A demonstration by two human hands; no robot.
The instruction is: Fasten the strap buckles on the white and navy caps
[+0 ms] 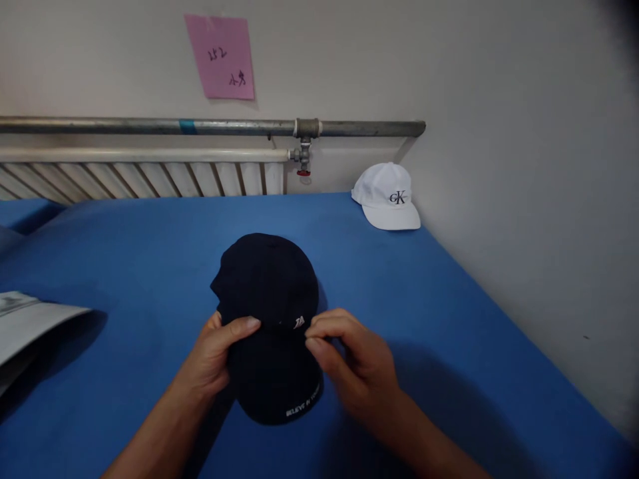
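Observation:
A dark navy baseball cap (269, 279) is held over the blue surface, its brim pointing down toward me. Small light lettering marks the crown's front and the brim's edge. My left hand (212, 352) grips the cap from its left side, thumb lying on top near the brim seam and the other fingers hidden beneath. At the cap's right edge, beside the small crown lettering, my right hand (357, 359) is closed in a pinch. Its fingertips meet right against the fabric; whether they hold a bit of the cap or something tiny, I cannot tell.
A white cap (387, 193) with "CK" lettering rests at the back right of the blue table (150, 266), by the wall. Part of a white object (40, 322) juts in at left. Behind run a radiator (150, 179), a metal pipe (239, 127) and a pink note (222, 60).

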